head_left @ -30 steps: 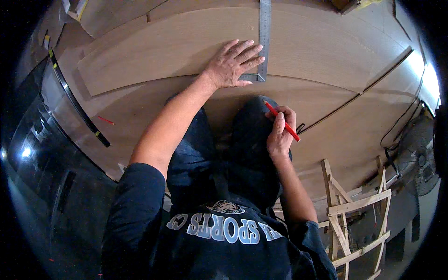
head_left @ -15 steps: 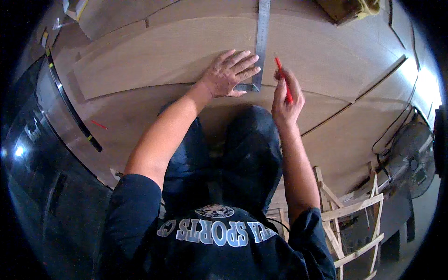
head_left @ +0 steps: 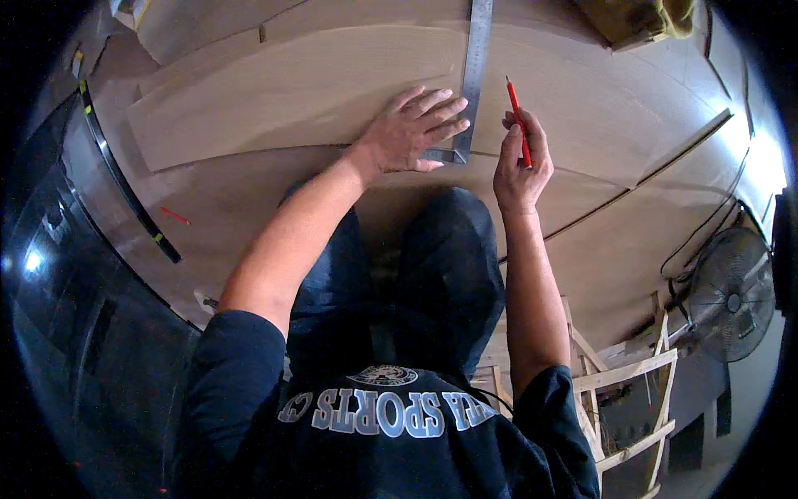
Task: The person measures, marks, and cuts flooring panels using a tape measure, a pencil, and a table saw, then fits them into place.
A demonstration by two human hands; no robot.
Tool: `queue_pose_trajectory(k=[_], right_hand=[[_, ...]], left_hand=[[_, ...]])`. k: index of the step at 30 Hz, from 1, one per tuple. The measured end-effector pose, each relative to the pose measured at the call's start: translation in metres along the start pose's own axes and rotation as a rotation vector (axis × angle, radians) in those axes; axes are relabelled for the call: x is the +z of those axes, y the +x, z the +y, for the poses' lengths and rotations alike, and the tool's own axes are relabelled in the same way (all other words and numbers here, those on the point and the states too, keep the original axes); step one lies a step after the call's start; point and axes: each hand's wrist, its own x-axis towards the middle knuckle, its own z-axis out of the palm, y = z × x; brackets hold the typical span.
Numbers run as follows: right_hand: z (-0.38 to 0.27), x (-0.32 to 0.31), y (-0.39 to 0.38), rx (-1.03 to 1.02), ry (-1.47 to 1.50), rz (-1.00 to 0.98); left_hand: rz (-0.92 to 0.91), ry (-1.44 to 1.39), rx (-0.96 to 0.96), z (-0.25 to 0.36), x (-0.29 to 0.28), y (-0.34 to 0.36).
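Observation:
My left hand (head_left: 407,133) lies spread on a long, curved-edged tan board (head_left: 274,96). Its fingertips reach the near end of a metal try square (head_left: 476,71), and the thumb is by the square's short arm at the board's near edge. The long ruled blade runs away from me across the board. To the right of that blade, my right hand (head_left: 524,170) is closed around a red pencil (head_left: 514,104). The pencil's tip points away from me, and its contact with the board cannot be made out.
Another red pencil (head_left: 175,216) lies at the left, near a dark strip with yellow marks (head_left: 116,162). A block with yellowish material (head_left: 636,21) sits at the far right. A fan (head_left: 731,295) and a wooden lattice frame (head_left: 628,374) stand to the right.
My right hand has shifted slightly right and away with the pencil. My left hand stays spread by the square. The whole view has moved a little.

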Motion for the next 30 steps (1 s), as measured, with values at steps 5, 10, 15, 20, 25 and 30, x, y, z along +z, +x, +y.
queue_pose_trajectory(k=[5,10,15,20,25,30], right_hand=[[0.001,0.002,0.004,-0.113,-0.046,-0.053],[-0.012,0.007,0.023,-0.134,-0.165,-0.119],[-0.016,0.015,0.031,-0.131,-0.156,-0.125],[-0.019,0.019,0.034,-0.094,-0.149,-0.147],[-0.019,0.019,0.035,-0.071,-0.084,-0.092],[-0.010,0.008,0.021,-0.028,-0.010,-0.020]], left_hand=[[0.029,-0.066,0.007,0.000,0.000,0.002],[-0.014,-0.028,0.013,0.000,0.000,0.001],[-0.043,0.015,-0.001,0.001,-0.005,0.001],[-0.074,0.033,-0.008,0.003,-0.009,0.002],[-0.046,0.053,-0.007,0.001,-0.001,0.000],[-0.010,0.019,-0.018,0.001,0.006,-0.001]])
